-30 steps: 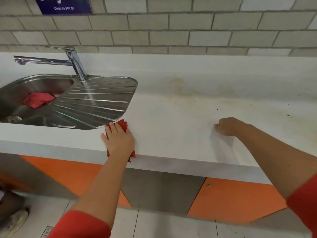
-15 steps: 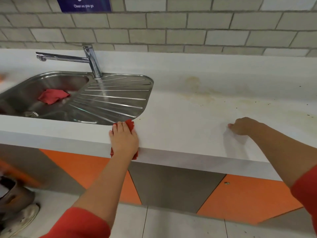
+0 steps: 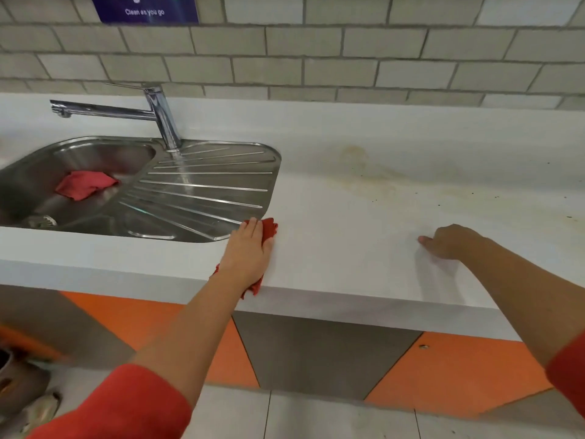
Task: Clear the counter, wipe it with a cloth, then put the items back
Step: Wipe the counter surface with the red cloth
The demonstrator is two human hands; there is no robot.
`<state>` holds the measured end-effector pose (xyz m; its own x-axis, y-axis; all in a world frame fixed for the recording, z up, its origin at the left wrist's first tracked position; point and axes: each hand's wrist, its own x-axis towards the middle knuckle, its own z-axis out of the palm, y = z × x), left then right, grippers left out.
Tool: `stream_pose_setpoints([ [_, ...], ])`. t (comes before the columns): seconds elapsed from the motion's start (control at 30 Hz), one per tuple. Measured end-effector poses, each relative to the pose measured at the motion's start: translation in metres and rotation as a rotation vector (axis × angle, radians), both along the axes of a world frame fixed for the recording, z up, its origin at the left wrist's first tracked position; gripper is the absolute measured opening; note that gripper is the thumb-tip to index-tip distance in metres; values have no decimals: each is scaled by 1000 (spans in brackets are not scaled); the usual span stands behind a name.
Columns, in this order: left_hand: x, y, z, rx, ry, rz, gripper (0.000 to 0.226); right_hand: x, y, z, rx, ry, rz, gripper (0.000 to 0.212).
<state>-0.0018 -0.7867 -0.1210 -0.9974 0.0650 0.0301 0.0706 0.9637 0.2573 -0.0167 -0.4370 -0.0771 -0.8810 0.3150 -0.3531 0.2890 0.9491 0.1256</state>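
Pressing flat, the straight fingers [image 3: 253, 228] of the left hand [image 3: 250, 258] pin a red cloth [image 3: 270, 229] to the white counter [image 3: 348, 248] at its near edge, just right of the sink [image 3: 205, 185]. Further right, the right hand [image 3: 449, 243] rests on the counter, fingers curled under, gripping nothing. A crumpled red rag [image 3: 84, 184] lies in the sink basin.

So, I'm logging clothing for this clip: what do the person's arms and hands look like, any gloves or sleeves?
The left hand and right hand are bare: no gloves, and no rings or watch show. The left sleeve and right sleeve are plain red, ending near the elbow; the forearms are uncovered.
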Motion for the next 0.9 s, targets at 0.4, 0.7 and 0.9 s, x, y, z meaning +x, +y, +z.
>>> stream_pose_setpoints([
  [0.4,-1,42,3,-27,-20,-145,56,-5,-2,-1,-7,3,-7,59],
  [0.7,-14,19,1,-16,-9,-109,52,5,-1,-2,-30,2,-48,63],
  [0.9,22,26,-11,-59,34,-3,55,3,2,-5,-50,26,-36,63],
])
